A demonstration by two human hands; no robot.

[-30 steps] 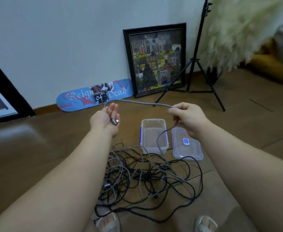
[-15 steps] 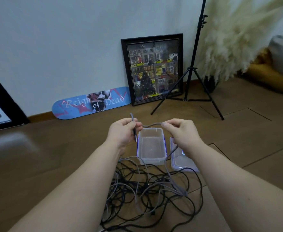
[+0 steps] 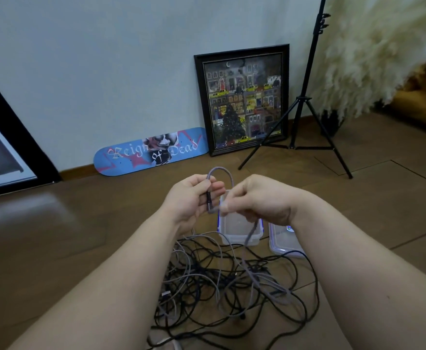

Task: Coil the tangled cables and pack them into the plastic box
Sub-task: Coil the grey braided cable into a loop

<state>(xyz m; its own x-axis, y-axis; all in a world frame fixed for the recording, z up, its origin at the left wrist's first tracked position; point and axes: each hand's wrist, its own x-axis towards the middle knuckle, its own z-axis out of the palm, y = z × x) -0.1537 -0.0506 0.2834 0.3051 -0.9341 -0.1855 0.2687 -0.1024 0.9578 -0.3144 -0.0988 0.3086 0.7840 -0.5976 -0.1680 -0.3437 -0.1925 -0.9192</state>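
A grey braided cable (image 3: 219, 171) forms a small loop between my hands. My left hand (image 3: 190, 197) pinches the cable's plug end upright. My right hand (image 3: 260, 199) grips the same cable just beside it, and the cable's free length hangs down past the box to the floor. The clear plastic box (image 3: 239, 232) stands open on the floor under my hands, partly hidden by them. Its lid (image 3: 284, 239) lies to the right of it. A tangle of black and grey cables (image 3: 227, 286) spreads over the floor in front of the box.
A blue skateboard deck (image 3: 151, 151) and a framed picture (image 3: 243, 102) lean on the wall behind. A black tripod (image 3: 305, 97) stands at the right, next to pampas grass (image 3: 373, 51). A dark framed panel (image 3: 2, 137) leans at the left.
My hands have come together from wide apart. The cable stretched between them has folded into a small loop above the box.
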